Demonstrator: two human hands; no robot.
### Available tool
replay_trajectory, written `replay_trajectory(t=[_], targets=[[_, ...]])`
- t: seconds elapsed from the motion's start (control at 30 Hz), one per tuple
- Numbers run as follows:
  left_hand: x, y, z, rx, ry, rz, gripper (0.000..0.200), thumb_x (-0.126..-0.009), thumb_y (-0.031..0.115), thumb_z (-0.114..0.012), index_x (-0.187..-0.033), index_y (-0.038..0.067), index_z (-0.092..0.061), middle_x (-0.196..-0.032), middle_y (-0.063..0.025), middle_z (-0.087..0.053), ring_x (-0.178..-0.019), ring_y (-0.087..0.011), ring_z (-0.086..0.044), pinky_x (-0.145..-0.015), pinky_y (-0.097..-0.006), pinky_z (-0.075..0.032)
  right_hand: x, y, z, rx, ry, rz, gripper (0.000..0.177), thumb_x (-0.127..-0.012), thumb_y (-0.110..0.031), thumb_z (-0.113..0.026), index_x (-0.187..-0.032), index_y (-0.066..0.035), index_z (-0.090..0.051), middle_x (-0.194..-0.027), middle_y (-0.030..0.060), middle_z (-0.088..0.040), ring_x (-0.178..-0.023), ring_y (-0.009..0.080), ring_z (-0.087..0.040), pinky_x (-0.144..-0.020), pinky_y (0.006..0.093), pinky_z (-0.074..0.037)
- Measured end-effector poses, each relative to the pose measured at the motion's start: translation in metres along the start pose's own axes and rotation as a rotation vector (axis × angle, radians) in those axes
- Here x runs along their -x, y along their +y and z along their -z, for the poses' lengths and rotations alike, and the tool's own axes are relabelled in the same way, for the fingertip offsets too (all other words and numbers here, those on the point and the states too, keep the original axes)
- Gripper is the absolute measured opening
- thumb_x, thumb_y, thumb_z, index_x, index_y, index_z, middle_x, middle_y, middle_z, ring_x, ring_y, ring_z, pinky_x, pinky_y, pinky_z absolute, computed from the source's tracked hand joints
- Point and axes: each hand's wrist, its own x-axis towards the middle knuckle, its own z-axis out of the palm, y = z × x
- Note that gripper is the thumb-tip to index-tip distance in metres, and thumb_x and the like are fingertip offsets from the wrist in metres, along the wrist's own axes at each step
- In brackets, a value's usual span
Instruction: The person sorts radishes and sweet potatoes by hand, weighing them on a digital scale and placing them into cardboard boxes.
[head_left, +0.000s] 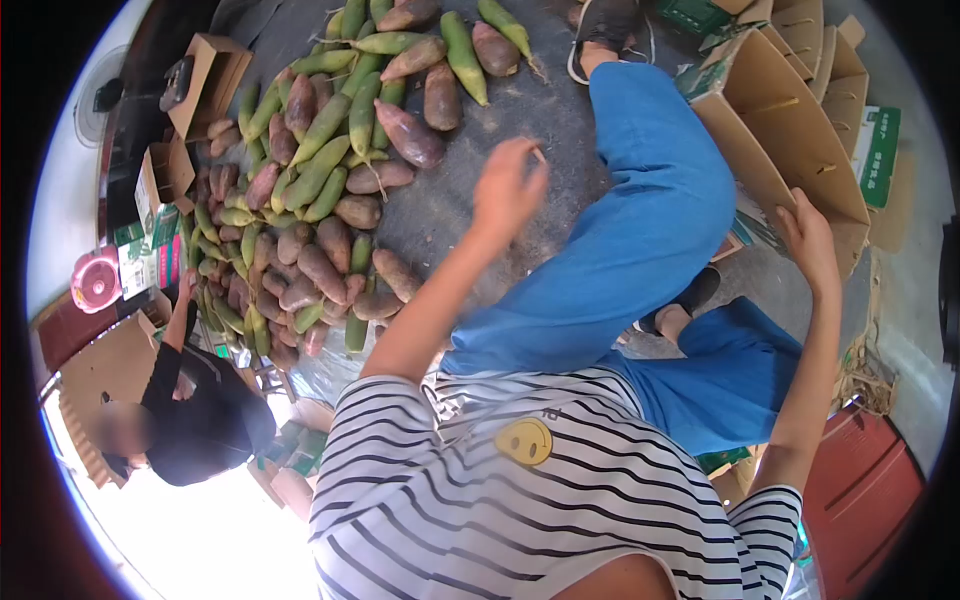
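My left hand (pixel 508 192) hovers over the dark floor mat (pixel 440 215), to the right of the produce pile. Its fingers are loosely bent and apart, slightly blurred, and nothing shows in them. With my right hand (pixel 806 232) I grip the lower edge of an open cardboard box (pixel 768 130) standing on its side at the right. Long green radish-like roots (pixel 320 172) and reddish-brown roots resembling sweet potatoes (pixel 410 135) lie heaped together on the mat. One reddish-brown root (pixel 397 275) is at the pile's edge, near my left forearm.
My blue-trousered legs (pixel 640 215) lie between pile and box. More cardboard boxes (pixel 845 95) lean at the upper right, by a green-printed carton (pixel 878 155). At the left, a person in black (pixel 205 410) reaches to the pile, near a pink fan (pixel 95 280) and cartons (pixel 150 250).
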Motion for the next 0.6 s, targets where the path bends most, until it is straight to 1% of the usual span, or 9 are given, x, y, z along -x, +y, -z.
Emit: replay_trajectory(t=[0.03, 0.1, 0.17, 0.23, 0.33, 0.43, 0.47, 0.57, 0.6], targets=[[0.004, 0.0, 0.002, -0.007, 0.005, 0.013, 0.039, -0.079, 0.015, -0.062, -0.115, 0.002, -0.055, -0.114, -0.0176, -0.057, -0.106, -0.0325, -0.055, -0.094, -0.0378, -0.043, 0.001, 0.004, 0.0, -0.03, 0.031, 0.005, 0.027, -0.09, -0.015, -0.057, -0.111, -0.001, -0.05, -0.092, 0.0242, -0.059, -0.086, 0.0399, -0.057, -0.073, 0.0424, -0.044], [0.079, -0.086, 0.014, -0.161, 0.004, 0.3, 0.04, -0.078, 0.017, -0.063, -0.113, 0.0, -0.056, -0.112, -0.019, -0.058, -0.107, -0.0334, -0.055, -0.092, -0.0381, -0.043, 0.011, -0.002, 0.0, -0.034, 0.018, -0.008, 0.025, -0.09, -0.015, -0.057, -0.11, 0.0, -0.05, -0.09, 0.0238, -0.059, -0.084, 0.0399, -0.057, -0.072, 0.041, -0.044], [0.113, -0.149, 0.04, -0.352, 0.08, 0.546, 0.043, -0.074, 0.017, -0.063, -0.112, -0.002, -0.056, -0.111, -0.0197, -0.059, -0.106, -0.0362, -0.055, -0.095, -0.0399, -0.042, 0.002, -0.003, -0.006, -0.032, 0.056, 0.006, 0.024, -0.09, -0.015, -0.056, -0.109, 0.0, -0.051, -0.089, 0.0233, -0.059, -0.082, 0.0397, -0.057, -0.071, 0.0403, -0.044], [0.14, -0.198, 0.063, -0.449, -0.07, 0.742, 0.048, -0.072, 0.021, -0.069, -0.11, -0.006, -0.056, -0.11, -0.0225, -0.06, -0.105, -0.0372, -0.056, -0.093, -0.0403, -0.044, -0.001, -0.007, -0.005, -0.027, 0.045, 0.017, 0.025, -0.091, -0.016, -0.055, -0.109, 0.0, -0.05, -0.087, 0.0227, -0.059, -0.08, 0.0384, -0.057, -0.07, 0.0396, -0.044], [0.176, -0.242, 0.06, -0.364, 0.049, 1.052, 0.055, -0.068, 0.026, -0.076, -0.107, -0.009, -0.058, -0.11, -0.0247, -0.06, -0.105, -0.036, -0.058, -0.09, -0.0388, -0.047, -0.002, -0.006, -0.002, -0.013, 0.022, -0.004, 0.025, -0.091, -0.017, -0.055, -0.11, 0.0, -0.05, -0.085, 0.022, -0.059, -0.077, 0.0362, -0.057, -0.07, 0.0384, -0.044], [0.193, -0.268, 0.045, 0.33, 0.055, 1.582, 0.071, -0.065, 0.032, -0.081, -0.113, -0.011, -0.053, -0.113, -0.0246, -0.059, -0.109, -0.034, -0.057, -0.09, -0.0371, -0.048, -0.003, -0.007, -0.002, -0.02, 0.005, -0.038, 0.025, -0.092, -0.017, -0.055, -0.11, -0.001, -0.05, -0.084, 0.0216, -0.059, -0.075, 0.0348, -0.057, -0.069, 0.0372, -0.045], [0.199, -0.27, 0.041, 0.284, 0.005, 1.517, 0.083, -0.063, 0.036, -0.083, -0.12, -0.011, -0.046, -0.122, -0.024, -0.055, -0.112, -0.0324, -0.056, -0.094, -0.0373, -0.046, -0.003, -0.008, -0.002, -0.025, 0.004, -0.051, 0.025, -0.092, -0.017, -0.055, -0.11, -0.001, -0.05, -0.084, 0.0215, -0.059, -0.075, 0.0345, -0.057, -0.069, 0.0368, -0.045], [0.217, -0.29, 0.013, -0.086, 0.018, 1.454, 0.098, -0.057, 0.043, -0.084, -0.127, -0.009, -0.039, -0.127, -0.0233, -0.052, -0.115, -0.0322, -0.054, -0.099, -0.0388, -0.042, -0.003, -0.006, -0.004, -0.011, 0.04, -0.05, 0.024, -0.092, -0.017, -0.055, -0.109, -0.001, -0.05, -0.085, 0.0217, -0.059, -0.076, 0.0347, -0.057, -0.069, 0.0361, -0.045], [0.206, -0.288, 0.016, -0.127, -0.093, 1.593, 0.108, -0.051, 0.05, -0.085, -0.128, -0.008, -0.037, -0.128, -0.0224, -0.051, -0.117, -0.032, -0.052, -0.102, -0.0386, -0.04, -0.003, -0.006, -0.005, -0.032, 0.032, -0.049, 0.024, -0.092, -0.017, -0.055, -0.109, 0.0, -0.05, -0.086, 0.0217, -0.059, -0.076, 0.0346, -0.057, -0.07, 0.0361, -0.045]])
